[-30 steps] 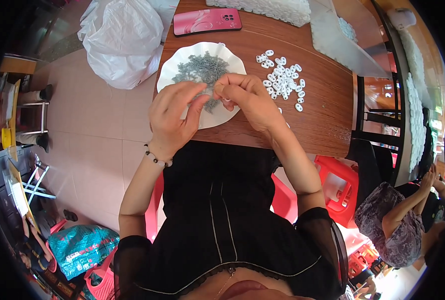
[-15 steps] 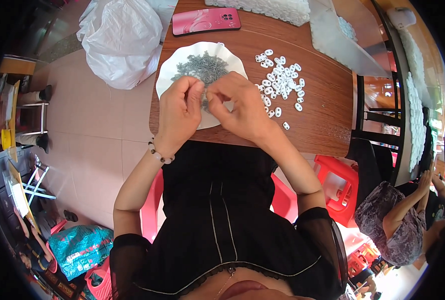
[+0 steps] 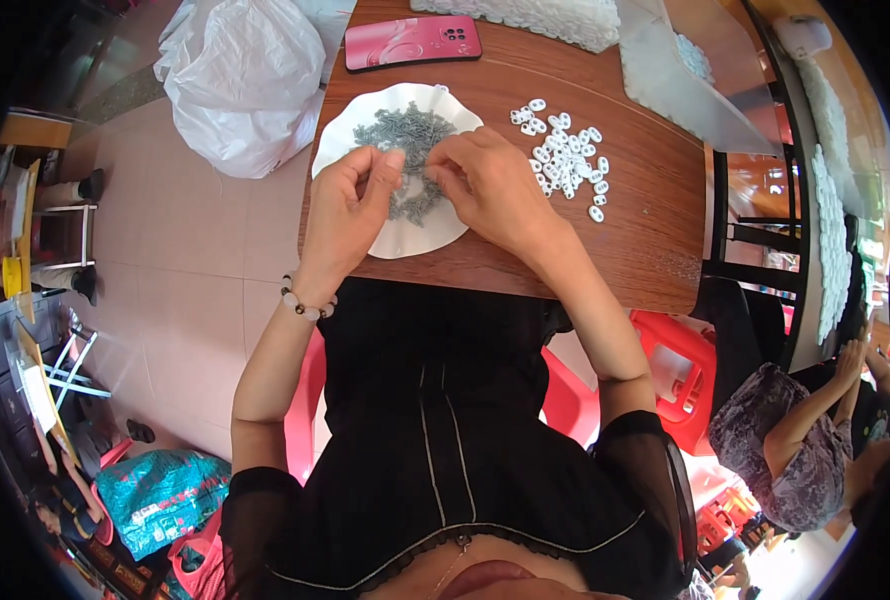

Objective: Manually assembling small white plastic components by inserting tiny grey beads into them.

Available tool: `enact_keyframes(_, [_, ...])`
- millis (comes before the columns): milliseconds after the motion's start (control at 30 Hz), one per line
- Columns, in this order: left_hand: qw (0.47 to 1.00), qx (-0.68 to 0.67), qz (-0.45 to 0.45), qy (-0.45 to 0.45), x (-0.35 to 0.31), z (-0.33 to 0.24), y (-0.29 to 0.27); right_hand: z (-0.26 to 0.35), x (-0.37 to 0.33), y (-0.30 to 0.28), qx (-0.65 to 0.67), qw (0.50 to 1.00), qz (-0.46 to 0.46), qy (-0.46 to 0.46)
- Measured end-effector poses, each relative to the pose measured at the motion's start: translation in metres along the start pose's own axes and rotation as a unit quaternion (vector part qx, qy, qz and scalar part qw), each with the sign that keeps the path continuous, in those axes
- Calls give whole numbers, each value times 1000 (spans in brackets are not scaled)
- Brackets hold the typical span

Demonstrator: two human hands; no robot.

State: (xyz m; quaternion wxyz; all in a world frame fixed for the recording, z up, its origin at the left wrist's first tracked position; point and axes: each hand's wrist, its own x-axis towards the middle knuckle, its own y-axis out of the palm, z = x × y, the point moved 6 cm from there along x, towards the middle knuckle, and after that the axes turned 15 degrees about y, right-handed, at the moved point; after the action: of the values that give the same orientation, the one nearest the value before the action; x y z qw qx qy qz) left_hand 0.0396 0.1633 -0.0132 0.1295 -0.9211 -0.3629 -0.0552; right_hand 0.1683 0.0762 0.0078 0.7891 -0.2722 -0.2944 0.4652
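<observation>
Head view, the only one here. Both hands are kept over a white plate on the brown table. A heap of small grey parts is piled on the plate. The left hand is curled, fingertips pinched together at the heap's edge; something tiny seems to be nipped there, but what exactly can't be made out. The right hand is curled the same way, fingertips pressed close to the left ones; whether a part is gripped can't be told either.

For this picking step, probably best if the work is kept low over the plate so dropped bits are caught, and one part is pinched at a time instead of a clump being dragged out.

Counts: one plate, one grey heap (far too many to be counted, dozens easily). Just right of the plate, white rings are scattered, roughly thirty, hard to be pinned down. One pink phone is laid beyond the plate. One white bag is left on the floor beside the table. One bead bracelet is worn on the left wrist.
</observation>
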Motion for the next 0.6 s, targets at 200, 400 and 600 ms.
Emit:
enact_keyframes(200, [999,-47,-25,-8,-20,-2,9,2,-9,-6,65,996,0,66])
enact_keyframes(400, [995,-94,-36,-30,-34,8,26,1,-13,-7,71,990,17,117])
enact_keyframes(600, [994,-74,-75,-41,-35,6,8,1,-15,-14,162,971,52,167])
